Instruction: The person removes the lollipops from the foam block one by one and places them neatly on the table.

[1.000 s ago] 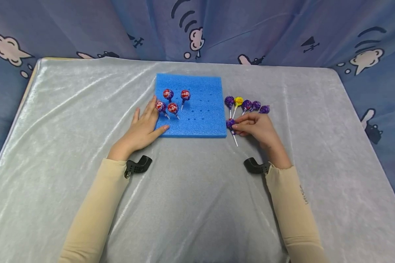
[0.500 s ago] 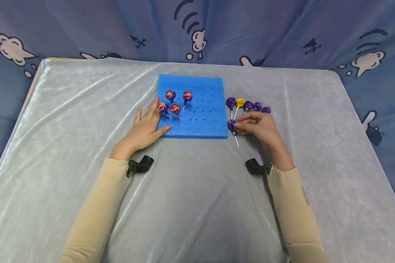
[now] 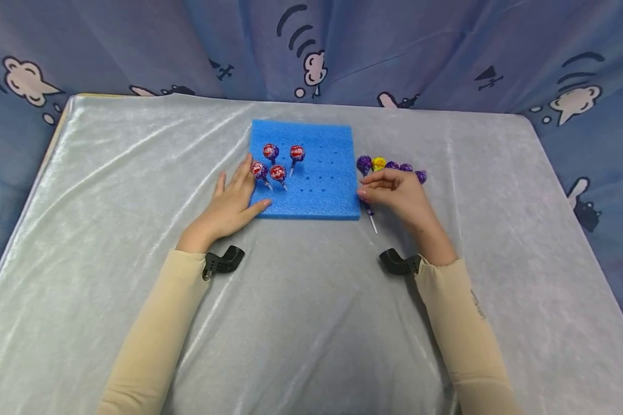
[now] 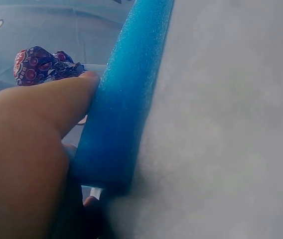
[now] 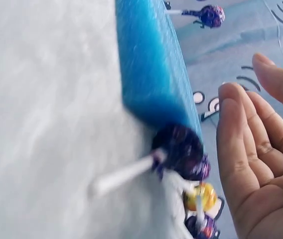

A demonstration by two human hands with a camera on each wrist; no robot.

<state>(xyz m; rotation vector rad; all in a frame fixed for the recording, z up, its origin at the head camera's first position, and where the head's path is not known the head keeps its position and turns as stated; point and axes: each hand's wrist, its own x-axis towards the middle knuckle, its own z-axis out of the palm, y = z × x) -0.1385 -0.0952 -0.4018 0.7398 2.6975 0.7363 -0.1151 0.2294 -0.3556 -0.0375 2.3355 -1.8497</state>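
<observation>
My left hand (image 3: 229, 203) rests at the left edge of a blue foam board (image 3: 324, 203), its thumb on the front corner and its fingers spread along the side. Several red-and-purple lollipops (image 3: 277, 173) stand tilted in the board's left half. Over the board's right edge, my right hand (image 3: 401, 191) hovers above a purple lollipop (image 5: 177, 147) that lies on the table with its stick towards me. In the right wrist view, thumb and fingertips are apart with nothing between them. The hand hides that lollipop's head in the head view.
Beyond my right hand lie a yellow lollipop (image 3: 378, 163) and several purple ones (image 3: 364, 163), partly covered by the fingers. Rows of small holes (image 3: 315, 191) mark the foam. A grey cloth (image 3: 301, 323) covers the table; a blue printed curtain (image 3: 228, 46) hangs behind.
My right hand's fingertips have come off the purple lollipop's side and moved slightly left, over its head. The lollipop lies in about the same place. My left hand stays on the board.
</observation>
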